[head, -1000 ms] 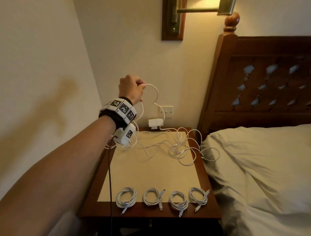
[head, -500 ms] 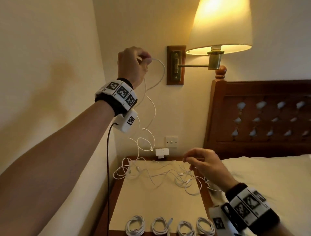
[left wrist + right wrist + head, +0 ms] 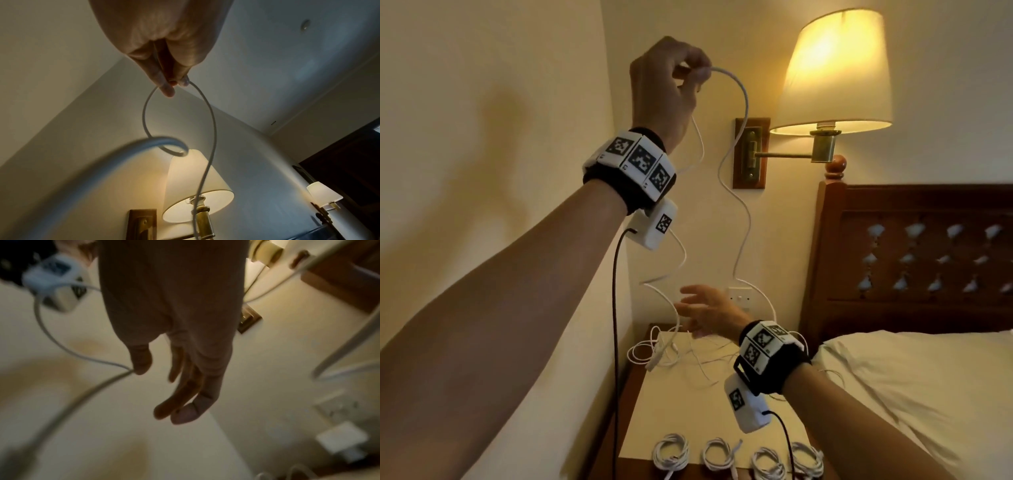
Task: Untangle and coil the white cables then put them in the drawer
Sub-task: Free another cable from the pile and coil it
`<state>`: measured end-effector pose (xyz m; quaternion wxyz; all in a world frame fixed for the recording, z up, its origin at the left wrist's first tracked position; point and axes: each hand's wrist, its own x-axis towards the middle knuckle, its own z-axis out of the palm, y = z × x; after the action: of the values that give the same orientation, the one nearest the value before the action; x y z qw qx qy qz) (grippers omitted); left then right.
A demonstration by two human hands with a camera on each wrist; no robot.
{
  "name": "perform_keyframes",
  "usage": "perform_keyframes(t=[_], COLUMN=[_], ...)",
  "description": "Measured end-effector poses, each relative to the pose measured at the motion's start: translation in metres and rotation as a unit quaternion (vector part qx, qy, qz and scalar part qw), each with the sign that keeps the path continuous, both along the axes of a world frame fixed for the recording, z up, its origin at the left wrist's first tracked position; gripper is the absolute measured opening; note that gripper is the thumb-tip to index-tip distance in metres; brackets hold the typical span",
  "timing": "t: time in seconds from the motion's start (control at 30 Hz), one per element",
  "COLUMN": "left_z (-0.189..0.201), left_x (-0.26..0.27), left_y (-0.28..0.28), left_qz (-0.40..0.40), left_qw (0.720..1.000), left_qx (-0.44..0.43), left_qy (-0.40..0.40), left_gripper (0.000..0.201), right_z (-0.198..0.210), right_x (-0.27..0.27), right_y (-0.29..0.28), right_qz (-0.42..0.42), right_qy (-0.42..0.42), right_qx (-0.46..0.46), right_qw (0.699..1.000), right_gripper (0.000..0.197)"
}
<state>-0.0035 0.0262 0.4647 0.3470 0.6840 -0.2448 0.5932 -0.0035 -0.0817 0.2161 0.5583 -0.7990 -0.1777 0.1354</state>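
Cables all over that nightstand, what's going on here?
A person is sorting white cables. The left hand pinches one cable and holds it high so it hangs down to the tangle on the nightstand. The open right hand reaches toward the hanging strands. Four coils lie along the front edge.

Open air lies between lamp and nightstand; hanging cable strands cross it.

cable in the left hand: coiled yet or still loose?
Loose. The left hand pinches the white cable up high; it hangs in open waves down to the tangle on the nightstand. No loops gathered.
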Motion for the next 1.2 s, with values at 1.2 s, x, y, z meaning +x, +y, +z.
perform_keyframes(t=[1.2], left_z=[-0.105], left_x=[-0.132], left_y=[-0.009], left_qz=[-0.456], left_qw=[0.642], left_qx=[-0.045], left_qy=[0.615], left_gripper=[0.025], right_z=[0.139], right_x=[-0.105], right_y=[-0.106], right_qz=[-0.107], right_qy=[-0.321], right_qx=[-0.089], right_qw=[0.937], right_gripper=[0.017])
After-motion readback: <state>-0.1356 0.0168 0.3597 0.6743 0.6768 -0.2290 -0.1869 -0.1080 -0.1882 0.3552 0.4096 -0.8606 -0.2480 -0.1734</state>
